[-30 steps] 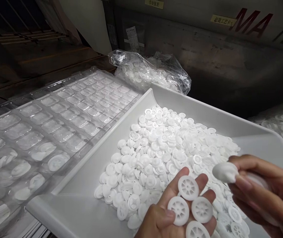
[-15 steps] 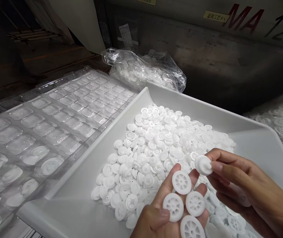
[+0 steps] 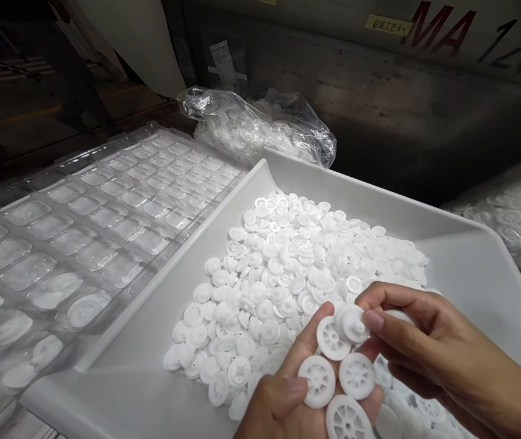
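Observation:
My left hand (image 3: 287,396) lies palm up over the white tray (image 3: 470,268), with several white spoked plastic wheels (image 3: 317,381) resting on its fingers. My right hand (image 3: 429,353) pinches one more white wheel (image 3: 351,323) between thumb and forefinger, right above the wheels on my left fingers and touching the top one. Under both hands a heap of the same white wheels (image 3: 287,274) fills the tray.
A clear blister tray (image 3: 105,207) with many square pockets lies to the left; its nearest pockets hold wheels. A clear plastic bag of wheels (image 3: 260,125) sits behind the white tray, another bag (image 3: 516,219) at the right. A dark machine wall stands behind.
My right hand has brought its pinched wheel leftward and down, from beside my left hand to right over the wheels on my left fingers. The view shifted slightly right.

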`<move>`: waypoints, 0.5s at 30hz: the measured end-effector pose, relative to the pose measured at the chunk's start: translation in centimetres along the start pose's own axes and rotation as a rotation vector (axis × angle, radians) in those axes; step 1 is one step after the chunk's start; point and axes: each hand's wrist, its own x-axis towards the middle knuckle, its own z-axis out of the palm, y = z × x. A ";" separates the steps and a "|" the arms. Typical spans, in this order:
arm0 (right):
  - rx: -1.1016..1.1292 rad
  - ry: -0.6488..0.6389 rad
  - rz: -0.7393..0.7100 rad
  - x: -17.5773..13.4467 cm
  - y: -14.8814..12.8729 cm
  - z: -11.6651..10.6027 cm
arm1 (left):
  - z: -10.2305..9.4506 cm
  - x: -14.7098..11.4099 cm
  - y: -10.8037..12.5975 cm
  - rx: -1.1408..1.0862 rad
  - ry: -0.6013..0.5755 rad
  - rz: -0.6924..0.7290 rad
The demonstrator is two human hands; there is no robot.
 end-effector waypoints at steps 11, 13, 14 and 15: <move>0.162 0.000 0.031 -0.2 -0.2 -0.1 | -0.7 0.4 0.1 0.011 -0.098 -0.029; 0.151 -0.006 0.033 -0.2 -0.2 -0.1 | -0.6 0.2 0.0 -0.003 -0.059 -0.032; 0.151 -0.004 0.038 -0.2 -0.3 -0.1 | -0.5 0.1 -0.1 -0.010 -0.050 -0.025; 0.150 0.003 0.043 -0.2 -0.3 -0.1 | -0.5 0.0 -0.2 -0.017 -0.051 -0.016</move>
